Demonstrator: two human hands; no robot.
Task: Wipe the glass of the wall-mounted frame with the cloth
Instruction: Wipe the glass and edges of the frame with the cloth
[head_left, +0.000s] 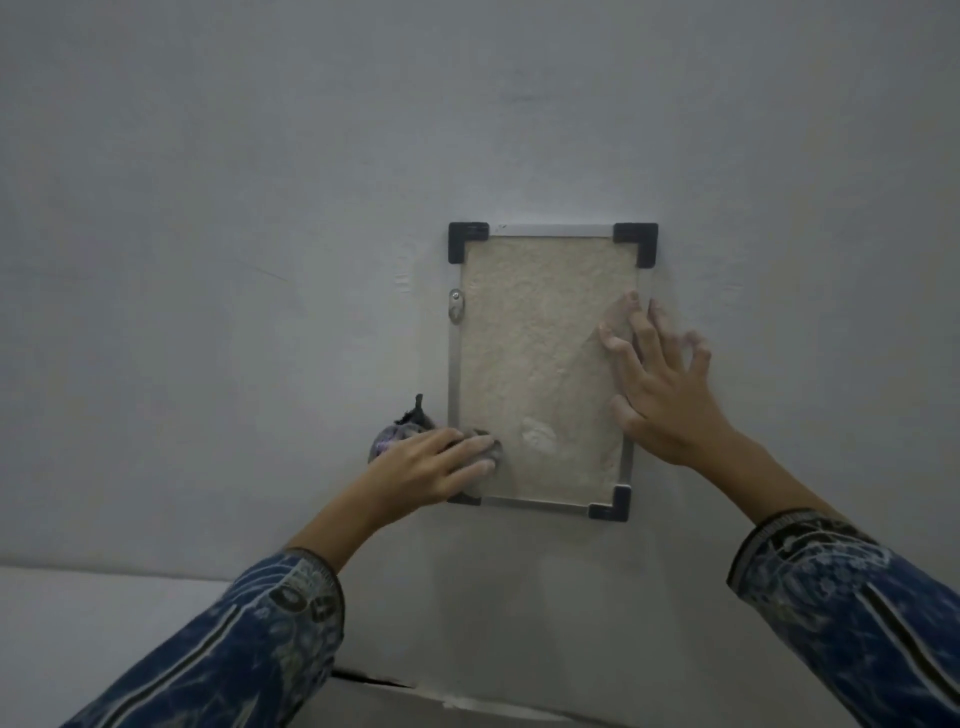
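A rectangular frame (556, 228) with thin metal edges and black corner pieces hangs on the wall. Behind its glass (535, 353) is a beige textured sheet. My left hand (431, 465) presses a dark grey cloth (397, 431) against the glass at the frame's lower left corner; part of the cloth bunches out to the left over the wall. My right hand (665, 384) lies flat with fingers spread on the frame's right edge, partly on the glass, partly on the wall.
The frame hangs on a plain pale wall (260, 208), held by a small metal clip (455, 306) on its left edge. A white ledge or surface (78, 623) runs along the bottom left.
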